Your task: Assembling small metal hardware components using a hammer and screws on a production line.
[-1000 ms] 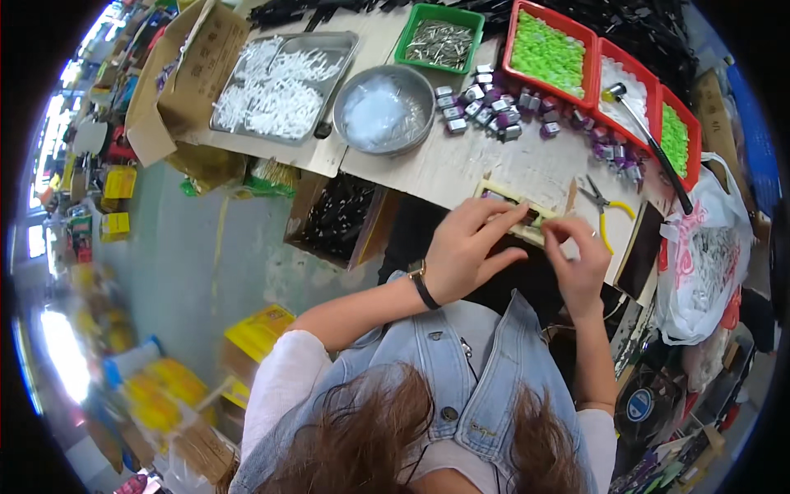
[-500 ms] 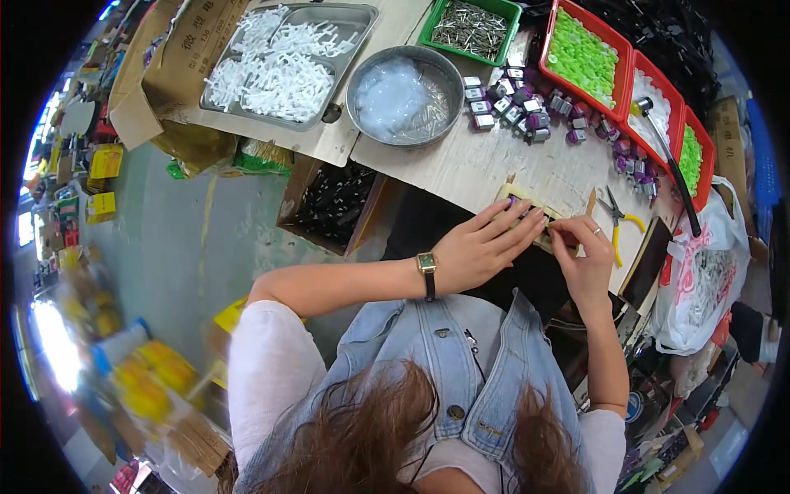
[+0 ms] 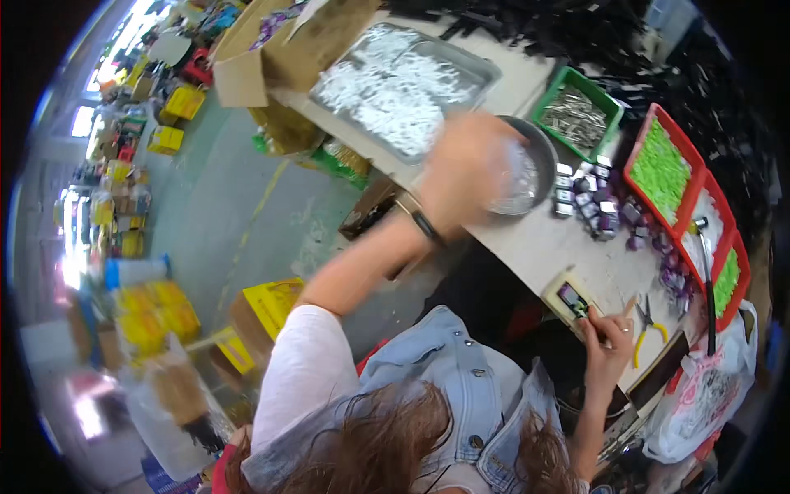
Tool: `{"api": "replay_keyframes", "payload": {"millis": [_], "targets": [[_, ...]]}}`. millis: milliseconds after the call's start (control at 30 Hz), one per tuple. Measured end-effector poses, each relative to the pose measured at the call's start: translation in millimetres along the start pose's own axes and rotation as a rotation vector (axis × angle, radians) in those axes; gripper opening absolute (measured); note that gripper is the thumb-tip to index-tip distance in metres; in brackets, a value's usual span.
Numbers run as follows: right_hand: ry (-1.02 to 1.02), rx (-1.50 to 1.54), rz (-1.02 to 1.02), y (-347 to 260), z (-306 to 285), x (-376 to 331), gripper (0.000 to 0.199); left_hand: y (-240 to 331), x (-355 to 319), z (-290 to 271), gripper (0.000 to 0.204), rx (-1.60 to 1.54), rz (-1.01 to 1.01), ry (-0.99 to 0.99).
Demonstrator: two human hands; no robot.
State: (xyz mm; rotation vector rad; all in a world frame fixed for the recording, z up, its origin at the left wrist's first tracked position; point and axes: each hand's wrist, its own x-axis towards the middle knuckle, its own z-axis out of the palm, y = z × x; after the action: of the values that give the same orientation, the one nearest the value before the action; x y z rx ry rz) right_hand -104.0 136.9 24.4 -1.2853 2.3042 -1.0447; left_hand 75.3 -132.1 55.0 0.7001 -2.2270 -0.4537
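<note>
My left hand (image 3: 473, 173) is smeared by motion at the near-left edge of a round grey metal bowl (image 3: 541, 156), covering part of it; its fingers cannot be made out. Clear, thin pieces lie in the bowl. At the table's front edge, a cream-coloured block (image 3: 557, 285) holds a small purple and silver part (image 3: 569, 296), which looks like a little motor. My right hand (image 3: 609, 342) is pinched closed at the block's right end, on something too small to name. Yellow-handled pliers (image 3: 652, 332) lie just right of that hand.
Loose purple and silver motors (image 3: 597, 202) lie beyond the block. A green tray (image 3: 611, 109) holds metal pins; red trays (image 3: 702, 171) hold green and white bits. A metal tray (image 3: 481, 78) of white pieces stands far left. A black-handled tool (image 3: 708, 288) leans across the red trays.
My left hand has left the block and moved up and left to the metal bowl, uncovering the purple part. My right hand stays at the block. The whole view has shifted and turned.
</note>
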Motion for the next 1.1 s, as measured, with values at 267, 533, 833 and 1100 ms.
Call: {"api": "replay_keyframes", "payload": {"millis": [267,533,833,1100], "targets": [[-0.053,-0.102,-0.224,19,-25,0,0.039,-173,111,23,0.028,0.639,-0.175,-0.536],[0.535,-0.705,0.598,262,-363,-19,0.020,-191,128,35,0.015,0.506,-0.101,-0.346],[0.441,-0.902,0.555,383,-366,21,0.020,-99,73,-28,0.017,-0.238,-0.284,-0.079],[0.679,-0.321,0.143,243,-326,15,0.026,-22,-26,-9,0.011,0.104,0.109,-0.372]]}}
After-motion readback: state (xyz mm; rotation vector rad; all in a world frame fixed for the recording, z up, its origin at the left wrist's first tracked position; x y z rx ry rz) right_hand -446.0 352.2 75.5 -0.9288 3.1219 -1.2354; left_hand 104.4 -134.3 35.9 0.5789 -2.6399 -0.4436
